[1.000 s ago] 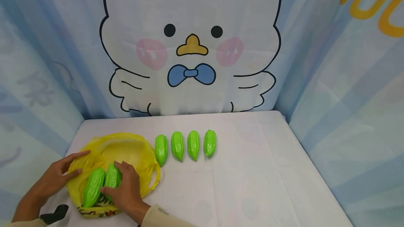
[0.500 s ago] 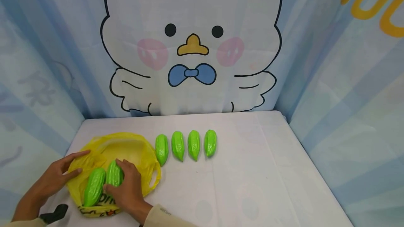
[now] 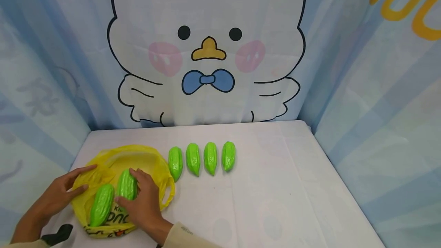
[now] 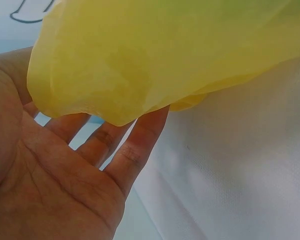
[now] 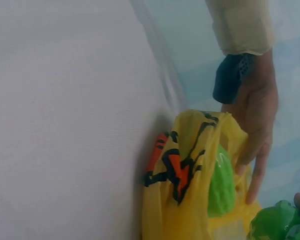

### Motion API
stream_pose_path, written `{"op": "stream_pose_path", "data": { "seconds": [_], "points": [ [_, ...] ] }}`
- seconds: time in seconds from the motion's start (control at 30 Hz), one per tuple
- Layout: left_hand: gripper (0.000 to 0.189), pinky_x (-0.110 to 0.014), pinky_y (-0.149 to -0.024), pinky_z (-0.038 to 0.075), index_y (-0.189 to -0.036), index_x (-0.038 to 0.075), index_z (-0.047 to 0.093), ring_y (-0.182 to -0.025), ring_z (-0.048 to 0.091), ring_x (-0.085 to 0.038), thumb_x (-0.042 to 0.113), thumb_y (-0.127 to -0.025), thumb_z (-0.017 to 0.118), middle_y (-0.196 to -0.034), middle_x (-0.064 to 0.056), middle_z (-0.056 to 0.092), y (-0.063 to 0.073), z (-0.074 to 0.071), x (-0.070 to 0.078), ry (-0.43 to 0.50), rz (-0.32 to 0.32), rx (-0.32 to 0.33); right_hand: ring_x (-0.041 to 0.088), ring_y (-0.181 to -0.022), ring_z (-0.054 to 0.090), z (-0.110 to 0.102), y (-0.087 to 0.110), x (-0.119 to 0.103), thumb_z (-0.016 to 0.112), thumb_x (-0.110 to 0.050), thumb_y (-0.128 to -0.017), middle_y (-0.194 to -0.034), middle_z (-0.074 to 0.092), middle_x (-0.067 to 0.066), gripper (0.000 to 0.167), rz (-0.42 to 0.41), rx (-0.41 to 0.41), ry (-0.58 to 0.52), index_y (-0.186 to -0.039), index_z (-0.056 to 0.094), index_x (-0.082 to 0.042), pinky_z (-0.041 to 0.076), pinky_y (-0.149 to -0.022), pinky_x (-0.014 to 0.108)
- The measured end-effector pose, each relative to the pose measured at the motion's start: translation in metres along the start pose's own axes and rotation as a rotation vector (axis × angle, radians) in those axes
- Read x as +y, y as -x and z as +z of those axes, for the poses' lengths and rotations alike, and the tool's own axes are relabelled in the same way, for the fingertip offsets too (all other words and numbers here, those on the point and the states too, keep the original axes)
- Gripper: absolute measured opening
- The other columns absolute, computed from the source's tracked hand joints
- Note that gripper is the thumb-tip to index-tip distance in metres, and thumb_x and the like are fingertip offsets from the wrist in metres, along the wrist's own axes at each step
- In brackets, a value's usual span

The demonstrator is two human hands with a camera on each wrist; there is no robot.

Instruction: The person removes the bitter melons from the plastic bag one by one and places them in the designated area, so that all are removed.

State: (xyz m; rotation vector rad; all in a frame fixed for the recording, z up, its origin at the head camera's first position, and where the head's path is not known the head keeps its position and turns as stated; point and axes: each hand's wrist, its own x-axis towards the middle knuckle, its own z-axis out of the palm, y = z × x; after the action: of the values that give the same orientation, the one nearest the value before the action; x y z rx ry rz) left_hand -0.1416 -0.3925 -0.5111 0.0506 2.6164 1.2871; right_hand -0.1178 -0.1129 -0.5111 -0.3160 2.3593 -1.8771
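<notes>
In the head view my right hand [image 3: 146, 200] holds a green bitter melon [image 3: 126, 185] between thumb and fingers, over the mouth of a yellow plastic bag [image 3: 138, 158]. Another bitter melon [image 3: 102, 205] lies in the bag to its left. My left hand [image 3: 56, 196] holds the bag's left rim, thumb and index finger over the edge. The left wrist view shows the fingers of that left hand [image 4: 85, 160] reaching behind the yellow film, tips hidden. In the right wrist view the held bitter melon [image 5: 277, 222] appears at the lower right corner.
Several more bitter melons stand in a row on the white table [image 3: 268, 186], right of the bag; the nearest one [image 3: 175, 163] is close to the bag's rim. A printed cloth [image 3: 206, 10] with a cartoon bird hangs behind, and pale blue curtains [image 3: 386, 125] flank the table.
My right hand has moved slightly up and right with its bitter melon, away from the other one in the bag. More black print on the bag shows beneath. My left hand stays put.
</notes>
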Motion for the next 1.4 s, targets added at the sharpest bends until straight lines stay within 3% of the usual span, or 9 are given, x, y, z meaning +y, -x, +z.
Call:
{"op": "stream_pose_path", "data": {
  "seconds": [0.13, 0.2, 0.4, 0.53, 0.57, 0.63, 0.77, 1.0, 1.4],
  "points": [
    [0.063, -0.086, -0.108, 0.027, -0.168, 0.014, 0.033, -0.138, 0.027, 0.021, 0.032, -0.113, 0.055, -0.126, 0.053, 0.028, 0.001, 0.002, -0.003, -0.020, 0.041, 0.021, 0.009, -0.147, 0.048, -0.008, 0.001, -0.006, 0.088, -0.024, -0.090, -0.160, 0.047, -0.008, 0.072, 0.016, -0.010, -0.066, -0.153, 0.054, -0.033, 0.052, -0.105, 0.016],
    [0.062, -0.085, -0.108, 0.029, -0.168, 0.015, 0.034, -0.118, 0.024, 0.030, 0.031, -0.113, 0.055, -0.126, 0.053, 0.029, 0.002, 0.003, -0.005, -0.028, 0.049, 0.026, 0.009, -0.148, 0.047, -0.012, 0.002, -0.009, 0.087, -0.025, -0.090, -0.160, 0.047, -0.009, 0.071, 0.029, -0.013, -0.091, -0.153, 0.054, -0.035, 0.052, -0.106, 0.016],
    [0.063, -0.086, -0.109, 0.028, -0.169, 0.020, 0.031, -0.158, 0.026, -0.026, 0.032, -0.113, 0.055, -0.132, 0.049, 0.029, 0.001, 0.002, -0.007, -0.014, 0.030, 0.020, 0.008, -0.149, 0.045, -0.024, 0.004, -0.015, 0.087, -0.021, -0.091, -0.161, 0.045, -0.011, 0.071, 0.035, -0.003, -0.139, -0.152, 0.054, -0.038, 0.051, -0.108, 0.018],
    [0.061, -0.076, -0.117, 0.033, -0.169, 0.025, 0.033, -0.137, 0.025, 0.019, 0.032, -0.112, 0.056, -0.140, 0.046, 0.031, 0.001, 0.003, -0.009, -0.034, 0.046, 0.031, 0.009, -0.150, 0.045, -0.032, 0.005, -0.017, 0.086, -0.021, -0.091, -0.161, 0.045, -0.011, 0.072, 0.007, 0.009, -0.148, -0.153, 0.054, -0.037, 0.050, -0.110, 0.018],
    [0.062, -0.077, -0.117, 0.033, -0.169, 0.024, 0.033, -0.144, 0.025, 0.015, 0.032, -0.112, 0.056, -0.139, 0.046, 0.031, 0.001, 0.003, -0.009, -0.031, 0.044, 0.028, 0.009, -0.150, 0.045, -0.034, 0.004, -0.017, 0.086, -0.021, -0.091, -0.161, 0.045, -0.011, 0.072, 0.001, 0.014, -0.149, -0.153, 0.054, -0.037, 0.049, -0.110, 0.018],
    [0.062, -0.079, -0.117, 0.031, -0.169, 0.022, 0.033, -0.156, 0.023, 0.003, 0.032, -0.112, 0.056, -0.139, 0.045, 0.031, 0.001, 0.003, -0.008, -0.022, 0.041, 0.024, 0.009, -0.150, 0.044, -0.038, 0.004, -0.017, 0.086, -0.020, -0.091, -0.161, 0.046, -0.012, 0.072, -0.005, 0.024, -0.158, -0.153, 0.053, -0.038, 0.048, -0.112, 0.019],
    [0.065, -0.088, -0.108, 0.026, -0.169, 0.014, 0.031, -0.148, 0.020, -0.064, 0.034, -0.112, 0.056, -0.150, 0.033, 0.030, 0.000, 0.002, -0.006, -0.008, 0.017, 0.012, 0.009, -0.152, 0.042, -0.050, 0.002, -0.017, 0.086, -0.020, -0.092, -0.162, 0.046, -0.008, 0.073, -0.029, 0.035, -0.164, -0.154, 0.052, -0.037, 0.048, -0.115, 0.023],
    [0.070, -0.089, -0.107, 0.025, -0.169, 0.007, 0.025, -0.148, 0.016, -0.068, 0.036, -0.113, 0.054, -0.170, -0.037, 0.017, -0.003, 0.001, -0.001, -0.026, -0.021, -0.014, 0.011, -0.154, 0.040, -0.068, 0.001, -0.016, 0.085, -0.017, -0.091, -0.165, 0.043, -0.007, 0.076, -0.069, 0.062, -0.160, -0.157, 0.050, -0.034, 0.046, -0.117, 0.027],
    [0.068, -0.089, -0.109, 0.022, -0.169, 0.007, 0.025, -0.149, 0.014, -0.067, 0.035, -0.113, 0.054, -0.172, -0.032, 0.018, -0.003, 0.002, 0.001, -0.032, -0.014, -0.005, 0.017, -0.154, 0.043, -0.096, 0.002, -0.016, 0.085, -0.017, -0.092, -0.165, 0.041, -0.008, 0.078, -0.100, 0.091, -0.148, -0.158, 0.047, -0.036, 0.047, -0.119, 0.035]
  ]
}}
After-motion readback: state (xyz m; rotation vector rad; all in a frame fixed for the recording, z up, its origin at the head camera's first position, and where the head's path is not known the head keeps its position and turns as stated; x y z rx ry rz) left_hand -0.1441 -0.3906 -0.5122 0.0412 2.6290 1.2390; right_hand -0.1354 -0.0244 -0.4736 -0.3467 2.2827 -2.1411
